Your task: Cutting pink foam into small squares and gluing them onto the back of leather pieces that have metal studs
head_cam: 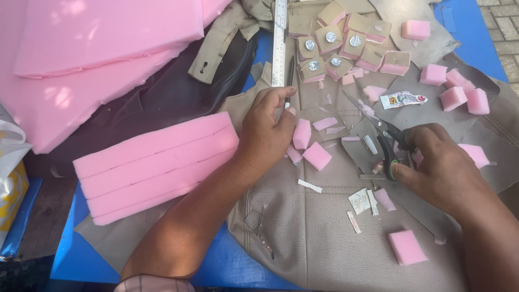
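Left hand (265, 130) pinching pen (290, 75) by ruler (279, 43), right hand (438, 162) closed on scissors (378, 130); advisable: blades clear of foam (316, 156).

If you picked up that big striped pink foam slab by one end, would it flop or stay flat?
The pink foam slab would probably sag a little, since it looks thick yet spongy. It is likely light for its size, being foam. The slits along its top may let it bend or open there.
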